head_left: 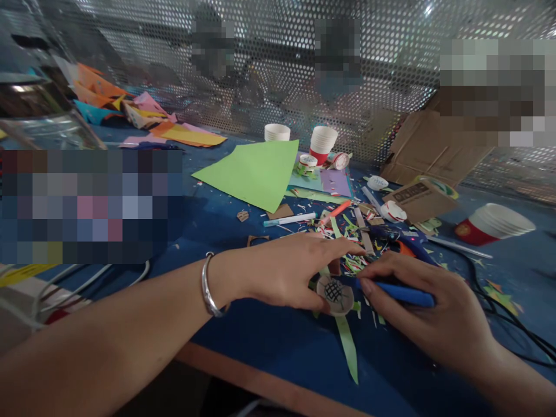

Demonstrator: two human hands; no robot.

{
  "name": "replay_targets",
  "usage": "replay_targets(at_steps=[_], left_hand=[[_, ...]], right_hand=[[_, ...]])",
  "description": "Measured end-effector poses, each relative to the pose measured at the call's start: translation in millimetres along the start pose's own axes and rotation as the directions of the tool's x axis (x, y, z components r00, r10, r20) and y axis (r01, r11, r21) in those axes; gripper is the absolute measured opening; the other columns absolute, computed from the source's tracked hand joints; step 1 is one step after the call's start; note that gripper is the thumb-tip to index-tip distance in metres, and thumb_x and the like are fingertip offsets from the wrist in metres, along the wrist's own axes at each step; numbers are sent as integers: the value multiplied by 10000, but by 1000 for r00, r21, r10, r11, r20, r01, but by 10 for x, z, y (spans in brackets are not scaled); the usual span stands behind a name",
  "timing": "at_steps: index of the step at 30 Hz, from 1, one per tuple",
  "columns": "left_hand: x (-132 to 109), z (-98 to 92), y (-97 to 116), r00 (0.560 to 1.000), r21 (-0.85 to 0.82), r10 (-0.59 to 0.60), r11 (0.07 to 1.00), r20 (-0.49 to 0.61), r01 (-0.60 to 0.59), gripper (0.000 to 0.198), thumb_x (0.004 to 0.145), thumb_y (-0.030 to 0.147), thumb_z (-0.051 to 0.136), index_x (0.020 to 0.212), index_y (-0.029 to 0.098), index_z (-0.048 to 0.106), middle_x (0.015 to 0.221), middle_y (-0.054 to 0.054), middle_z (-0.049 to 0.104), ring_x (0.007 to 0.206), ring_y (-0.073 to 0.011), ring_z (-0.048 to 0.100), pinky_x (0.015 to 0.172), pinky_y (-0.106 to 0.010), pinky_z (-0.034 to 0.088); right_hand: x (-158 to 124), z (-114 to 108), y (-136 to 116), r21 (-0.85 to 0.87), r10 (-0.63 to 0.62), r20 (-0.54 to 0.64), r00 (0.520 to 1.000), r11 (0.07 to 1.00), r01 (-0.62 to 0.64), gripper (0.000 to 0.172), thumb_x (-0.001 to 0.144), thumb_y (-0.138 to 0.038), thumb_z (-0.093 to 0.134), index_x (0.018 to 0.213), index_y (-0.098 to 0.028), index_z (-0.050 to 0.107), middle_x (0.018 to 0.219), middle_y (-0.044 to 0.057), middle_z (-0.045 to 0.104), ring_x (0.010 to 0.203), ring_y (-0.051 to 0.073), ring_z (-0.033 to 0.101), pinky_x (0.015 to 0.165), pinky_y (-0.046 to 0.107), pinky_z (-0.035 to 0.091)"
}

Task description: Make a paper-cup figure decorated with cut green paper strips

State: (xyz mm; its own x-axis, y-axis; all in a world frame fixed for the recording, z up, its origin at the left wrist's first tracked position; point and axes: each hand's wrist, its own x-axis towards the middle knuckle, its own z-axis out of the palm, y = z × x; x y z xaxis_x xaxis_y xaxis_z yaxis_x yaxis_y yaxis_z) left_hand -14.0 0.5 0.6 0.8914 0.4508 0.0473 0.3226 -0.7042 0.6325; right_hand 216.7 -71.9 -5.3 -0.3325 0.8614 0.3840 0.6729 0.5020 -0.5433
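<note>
The bottom piece of a paper cup (pixel 335 294), with a dark grid drawn on its round face, lies near the table's front edge. A light green paper strip (pixel 347 350) sticks out from under it toward me. My left hand (pixel 282 272) steadies the piece, thumb at its near left rim and another finger behind it; the index finger stretches out to the right. Between the thumb and fingers of my right hand (pixel 428 304) is a blue marker (pixel 402 293), its tip end just right of the cup piece. A silver bangle circles my left wrist.
Paper scraps (pixel 354 263) litter the blue table (pixel 208 214) beyond my hands. A green sheet (pixel 256 174), a white marker (pixel 290 219), scissors (pixel 406 240), stacked paper cups (pixel 499 223) and cardboard (pixel 425 200) lie around. Black cables (pixel 490 307) run at the right; a perforated metal screen (pixel 269 52) stands behind.
</note>
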Motion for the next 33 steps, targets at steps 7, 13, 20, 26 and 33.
replay_targets(at_steps=[7, 13, 20, 26, 33], left_hand=[[7, 3, -4, 1000, -34, 4, 999, -3, -4, 866, 817, 334, 786, 1565, 190, 374, 1195, -86, 699, 1116, -266, 615, 945, -351, 437], [8, 1, -4, 1000, -35, 6, 999, -5, -6, 856, 823, 316, 787, 1563, 187, 377, 1247, -98, 686, 1162, -266, 611, 987, -353, 430], [8, -2, 9, 1000, -35, -4, 999, 1, 4, 859, 813, 302, 798, 1556, 184, 384, 1209, -91, 701, 1147, -267, 622, 967, -350, 439], [3, 3, -3, 999, -33, -32, 999, 16, 32, 869, 829, 341, 791, 1567, 201, 356, 1272, -95, 680, 1178, -285, 607, 995, -368, 422], [-1, -1, 3, 998, -29, -48, 998, 29, 49, 867, 843, 378, 784, 1570, 193, 348, 1312, -106, 668, 1235, -291, 590, 1020, -364, 412]], right_hand=[[7, -17, 26, -30, -30, 9, 1000, 999, 30, 111, 926, -194, 629, 863, -260, 693, 785, -28, 723, 684, 139, 687, 661, 262, 503], [15, -51, 33, -55, -78, 3, 997, 995, 78, 118, 905, -147, 642, 869, -250, 687, 773, -44, 718, 675, 103, 677, 657, 217, 500], [18, -32, 27, -43, -83, 2, 997, 996, 83, 111, 910, -155, 634, 857, -244, 673, 759, -46, 705, 659, 92, 667, 651, 207, 499], [12, -42, 20, -51, -91, 8, 996, 995, 91, 116, 906, -156, 632, 840, -244, 668, 735, -51, 690, 637, 85, 652, 626, 200, 488], [9, -12, 43, -60, -98, -15, 995, 993, 97, 100, 919, -172, 634, 863, -246, 670, 758, -36, 703, 661, 106, 665, 641, 226, 495]])
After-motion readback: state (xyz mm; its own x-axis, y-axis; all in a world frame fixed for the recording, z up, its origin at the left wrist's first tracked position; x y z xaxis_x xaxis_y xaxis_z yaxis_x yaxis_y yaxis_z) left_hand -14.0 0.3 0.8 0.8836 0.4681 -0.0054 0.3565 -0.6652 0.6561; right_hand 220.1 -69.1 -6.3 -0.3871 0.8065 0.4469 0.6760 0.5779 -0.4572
